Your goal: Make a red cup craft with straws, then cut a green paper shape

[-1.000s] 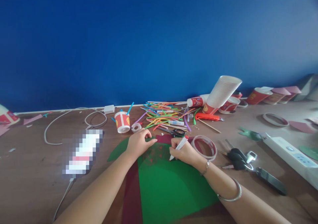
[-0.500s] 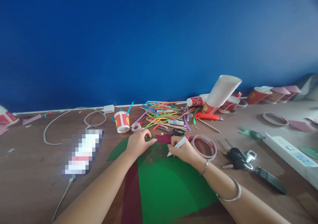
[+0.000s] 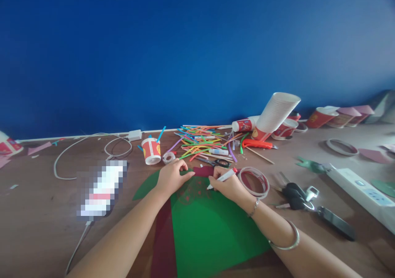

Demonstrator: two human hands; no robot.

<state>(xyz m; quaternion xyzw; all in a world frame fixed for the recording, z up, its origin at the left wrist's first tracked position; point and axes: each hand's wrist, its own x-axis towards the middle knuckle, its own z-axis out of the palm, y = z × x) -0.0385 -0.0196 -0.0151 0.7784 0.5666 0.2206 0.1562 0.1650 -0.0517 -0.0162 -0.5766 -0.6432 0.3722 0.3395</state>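
A green sheet lies over dark red paper on the brown table, with faint red marks near its top. My right hand grips a white marker with a red end, its tip at the sheet's upper part. My left hand rests at the sheet's upper left edge, thumb and fingers apart, nothing visible between them. Just beyond the hands are black-handled scissors, and a large tape roll sits right beside my right wrist.
Colourful sticks lie heaped by the blue wall. Left are a cup with straws and a phone on a cable. Stacked paper cups, keys and a power strip are on the right.
The marker in my right hand has tilted flatter, and its tip has shifted slightly left and up. My left hand has stayed in place.
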